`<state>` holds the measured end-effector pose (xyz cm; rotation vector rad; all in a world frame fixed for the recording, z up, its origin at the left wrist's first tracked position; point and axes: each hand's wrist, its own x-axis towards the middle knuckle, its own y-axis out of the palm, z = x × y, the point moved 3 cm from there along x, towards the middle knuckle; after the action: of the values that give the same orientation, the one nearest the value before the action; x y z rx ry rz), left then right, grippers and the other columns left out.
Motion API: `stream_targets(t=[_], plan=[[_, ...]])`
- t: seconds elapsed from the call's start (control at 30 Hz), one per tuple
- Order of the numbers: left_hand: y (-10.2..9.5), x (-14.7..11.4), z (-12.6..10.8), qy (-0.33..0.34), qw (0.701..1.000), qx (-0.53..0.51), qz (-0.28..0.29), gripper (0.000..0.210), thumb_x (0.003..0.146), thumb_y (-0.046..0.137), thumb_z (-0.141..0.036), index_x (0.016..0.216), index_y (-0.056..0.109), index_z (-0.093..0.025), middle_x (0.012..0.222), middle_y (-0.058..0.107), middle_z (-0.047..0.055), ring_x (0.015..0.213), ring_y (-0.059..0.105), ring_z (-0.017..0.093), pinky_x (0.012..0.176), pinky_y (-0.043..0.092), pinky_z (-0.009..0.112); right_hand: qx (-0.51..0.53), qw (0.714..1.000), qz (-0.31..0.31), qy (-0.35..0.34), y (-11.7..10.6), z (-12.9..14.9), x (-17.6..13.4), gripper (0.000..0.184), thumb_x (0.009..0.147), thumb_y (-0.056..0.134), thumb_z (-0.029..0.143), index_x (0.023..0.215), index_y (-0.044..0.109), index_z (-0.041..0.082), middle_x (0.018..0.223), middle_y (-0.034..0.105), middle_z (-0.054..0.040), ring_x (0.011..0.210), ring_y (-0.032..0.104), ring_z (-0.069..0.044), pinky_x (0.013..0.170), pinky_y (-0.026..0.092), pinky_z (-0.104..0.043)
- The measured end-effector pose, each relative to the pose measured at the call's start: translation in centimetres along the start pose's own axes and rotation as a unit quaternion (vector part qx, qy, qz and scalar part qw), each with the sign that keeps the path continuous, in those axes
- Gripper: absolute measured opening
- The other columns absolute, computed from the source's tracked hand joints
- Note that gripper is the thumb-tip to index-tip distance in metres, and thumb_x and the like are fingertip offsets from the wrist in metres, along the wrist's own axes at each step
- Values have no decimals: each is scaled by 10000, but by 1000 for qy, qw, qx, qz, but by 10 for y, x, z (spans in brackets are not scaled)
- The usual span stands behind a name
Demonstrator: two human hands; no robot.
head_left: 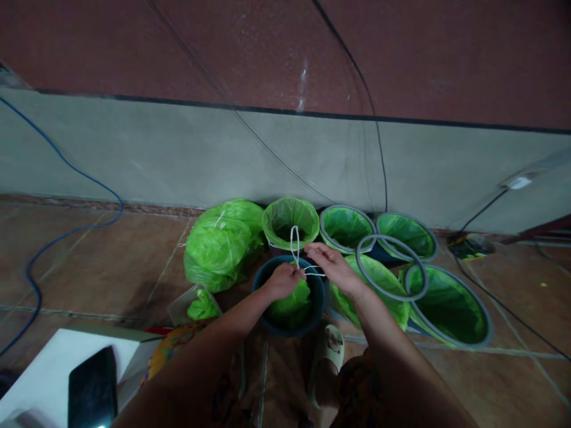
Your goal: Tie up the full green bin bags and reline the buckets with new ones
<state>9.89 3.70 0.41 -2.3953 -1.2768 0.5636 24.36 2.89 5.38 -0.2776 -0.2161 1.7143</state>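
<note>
My left hand (285,281) is closed on a white drawstring (295,239), pinching it above a dark blue bin (322,297). One loop of the string stands up from my fingers; other strands reach right, towards my right hand (333,266). That hand is open, its fingers stretched out to the left beside the string. Inside the blue bin, below my hands, lies a bunched green plastic bag (292,306). Whether the strands touch my right palm is hard to make out.
Several bins lined with green bags, such as one bin (289,223), stand by the wall. A loose grey ring (360,270) lies across some. Left are a full green bag (223,246), a clear box (181,306), and a phone (93,386) on a white surface (44,371). Cables cross the floor.
</note>
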Motion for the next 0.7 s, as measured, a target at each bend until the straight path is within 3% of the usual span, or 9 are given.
stream_targets(t=[0.07,0.13,0.23,0.3,0.4,0.53,0.6,0.7], plan=[[-2,4,5,-15,999,-25,-14,346,874,431,-276,673,683,-150,512,504,-24,509,450,116,572,365,238,-115,992,41,18,5,-9,-1,301,894,507,379,1079,630,176,1043,686,-82,976,615,-199,860,433,-316],[-4,6,9,-34,998,-44,-35,365,864,445,-303,600,644,-149,480,460,-33,494,417,106,532,324,229,-242,965,94,35,13,-18,-4,255,900,489,316,1032,652,170,979,700,-93,924,631,-215,828,427,-323],[-9,7,13,-63,994,-71,-58,379,840,468,-324,545,623,-144,450,430,-37,472,381,92,493,271,222,-360,925,109,52,21,-23,-6,285,930,418,265,939,676,144,896,705,-123,869,640,-226,773,416,-316],[-11,8,16,-73,991,-86,-65,347,811,509,-332,561,651,-138,440,426,-43,457,361,82,479,252,217,-373,920,111,49,24,-23,-6,302,928,403,229,898,686,128,880,706,-133,858,638,-218,753,409,-299],[-17,8,21,-77,990,-96,-67,264,765,580,-331,667,722,-131,461,481,-42,459,385,80,478,278,207,-329,929,166,48,26,-20,-7,265,880,443,171,862,704,132,824,709,-99,769,628,-180,686,401,-264],[-25,9,17,-21,999,1,-45,196,755,598,-259,764,764,-156,600,648,-4,558,540,116,567,399,223,-316,919,218,90,23,-22,-10,214,815,507,149,803,720,145,714,695,-67,661,609,-163,617,390,-249],[-28,7,10,19,997,75,-30,184,763,592,-229,792,767,-180,684,702,7,629,603,139,658,451,250,-339,918,188,86,17,-23,-8,218,760,530,98,831,728,153,791,716,-79,745,632,-186,665,409,-257],[-31,3,-2,90,980,173,-28,189,778,572,-180,833,750,-216,755,732,5,728,652,167,899,446,350,-318,942,96,48,11,-22,-2,397,677,500,-2,959,717,174,968,725,-79,892,638,-198,779,431,-260]])
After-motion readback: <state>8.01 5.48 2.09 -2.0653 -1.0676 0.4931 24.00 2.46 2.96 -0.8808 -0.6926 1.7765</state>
